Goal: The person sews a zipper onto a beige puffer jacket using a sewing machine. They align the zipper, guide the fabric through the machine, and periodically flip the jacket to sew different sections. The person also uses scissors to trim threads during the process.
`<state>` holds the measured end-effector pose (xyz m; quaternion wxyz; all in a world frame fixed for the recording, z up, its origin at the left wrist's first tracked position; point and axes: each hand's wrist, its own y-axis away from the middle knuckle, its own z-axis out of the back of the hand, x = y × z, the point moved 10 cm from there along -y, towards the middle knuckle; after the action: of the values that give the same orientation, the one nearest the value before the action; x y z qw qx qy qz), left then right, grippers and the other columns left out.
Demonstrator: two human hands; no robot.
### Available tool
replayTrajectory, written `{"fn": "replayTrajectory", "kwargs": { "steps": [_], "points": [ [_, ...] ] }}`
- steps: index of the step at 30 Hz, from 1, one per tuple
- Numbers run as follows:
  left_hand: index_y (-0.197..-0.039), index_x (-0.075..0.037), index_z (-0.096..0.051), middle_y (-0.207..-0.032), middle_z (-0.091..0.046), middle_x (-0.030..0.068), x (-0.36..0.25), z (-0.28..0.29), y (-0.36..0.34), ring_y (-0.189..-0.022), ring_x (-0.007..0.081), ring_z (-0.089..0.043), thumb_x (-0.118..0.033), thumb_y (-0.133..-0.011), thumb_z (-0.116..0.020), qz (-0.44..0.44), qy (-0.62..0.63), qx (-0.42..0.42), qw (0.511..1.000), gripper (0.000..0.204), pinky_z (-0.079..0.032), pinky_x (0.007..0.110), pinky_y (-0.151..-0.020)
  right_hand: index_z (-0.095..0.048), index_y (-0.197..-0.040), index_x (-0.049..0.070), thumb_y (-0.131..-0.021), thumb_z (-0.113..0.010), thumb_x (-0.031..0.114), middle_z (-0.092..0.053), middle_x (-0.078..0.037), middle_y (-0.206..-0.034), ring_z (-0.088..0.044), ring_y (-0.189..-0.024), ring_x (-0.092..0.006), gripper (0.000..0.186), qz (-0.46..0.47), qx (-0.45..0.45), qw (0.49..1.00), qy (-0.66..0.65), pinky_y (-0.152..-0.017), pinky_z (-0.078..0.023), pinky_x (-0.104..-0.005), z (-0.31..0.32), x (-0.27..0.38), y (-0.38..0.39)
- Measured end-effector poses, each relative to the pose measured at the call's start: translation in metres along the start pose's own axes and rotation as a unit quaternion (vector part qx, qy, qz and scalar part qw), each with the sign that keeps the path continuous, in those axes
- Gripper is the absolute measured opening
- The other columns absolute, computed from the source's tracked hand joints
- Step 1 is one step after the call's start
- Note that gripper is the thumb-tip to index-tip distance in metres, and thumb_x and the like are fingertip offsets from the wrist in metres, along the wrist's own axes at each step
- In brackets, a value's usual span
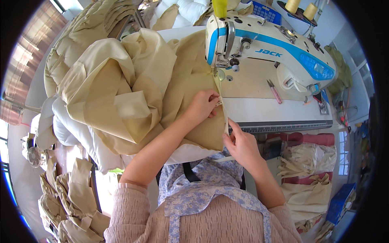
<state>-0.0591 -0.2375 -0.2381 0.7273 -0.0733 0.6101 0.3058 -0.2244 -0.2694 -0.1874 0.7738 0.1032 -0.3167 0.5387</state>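
Observation:
A white and blue sewing machine point(267, 50) stands at the upper right, with beige fabric point(186, 73) running under its presser foot point(214, 72). A narrow pale strip point(225, 115) lies along the fabric's right edge, below the needle area. My left hand point(204, 104) pinches the strip and fabric edge a little below the foot, fingers curled. Lower down, my right hand point(239, 143) holds the same edge between thumb and fingers, index finger along the strip. Bunched beige cloth over white quilted material point(71, 127) fills the left of the table.
Pink-handled snips point(275, 92) lie right of the needle plate. A ruler strip point(283, 126) edges the table point(300, 111). Thread cones point(292, 7) and a blue basket point(265, 12) are behind. Fabric piles point(69, 194) sit lower left, bundles point(306, 160) lower right, a blue box point(340, 202) beyond.

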Motion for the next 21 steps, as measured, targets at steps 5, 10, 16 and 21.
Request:
{"fn": "replayTrajectory", "kwargs": {
  "steps": [5, 10, 16, 21],
  "points": [
    [-0.097, -0.006, -0.074, -0.092, -0.064, 0.0076, -0.045, 0.014, 0.022, -0.083, 0.0245, -0.068, -0.01, -0.09, -0.07, -0.236, -0.288, -0.205, 0.905, 0.008, -0.055, 0.035, -0.07, -0.047, -0.145, -0.003, -0.095, -0.061, 0.015, -0.057, -0.01, -0.052, -0.059, -0.046, -0.0315, 0.054, 0.013, -0.025, 0.998, 0.062, -0.049, -0.048, -0.0447, -0.016, -0.004, -0.01],
    [-0.087, -0.009, -0.074, -0.086, -0.06, 0.0064, -0.049, 0.01, 0.031, -0.089, 0.0256, -0.064, -0.01, -0.08, -0.077, -0.314, -0.381, -0.25, 0.833, 0.007, -0.054, 0.041, -0.071, -0.051, -0.142, -0.003, -0.095, -0.06, 0.014, -0.057, -0.008, -0.05, -0.058, -0.042, -0.0268, 0.051, 0.069, -0.031, 0.99, 0.116, -0.045, -0.047, -0.0412, -0.021, -0.002, -0.009],
    [-0.084, -0.009, -0.068, -0.086, -0.061, 0.0069, -0.049, 0.001, 0.024, -0.087, 0.0289, -0.062, -0.01, -0.08, -0.076, -0.341, -0.429, -0.255, 0.797, 0.009, -0.053, 0.043, -0.073, -0.054, -0.14, -0.003, -0.094, -0.06, 0.014, -0.058, -0.009, -0.051, -0.06, -0.044, -0.0263, 0.049, 0.062, -0.013, 0.991, 0.121, -0.046, -0.047, -0.0413, -0.026, -0.006, -0.01],
    [-0.083, -0.009, -0.064, -0.085, -0.062, 0.0079, -0.049, 0.0, 0.022, -0.086, 0.0301, -0.062, -0.008, -0.08, -0.074, -0.346, -0.415, -0.255, 0.802, 0.011, -0.049, 0.043, -0.079, -0.055, -0.141, 0.002, -0.095, -0.059, 0.013, -0.059, -0.011, -0.053, -0.061, -0.046, -0.0306, 0.047, 0.046, -0.021, 0.997, 0.061, -0.049, -0.048, -0.0435, -0.022, -0.011, -0.012]
  ]
}}
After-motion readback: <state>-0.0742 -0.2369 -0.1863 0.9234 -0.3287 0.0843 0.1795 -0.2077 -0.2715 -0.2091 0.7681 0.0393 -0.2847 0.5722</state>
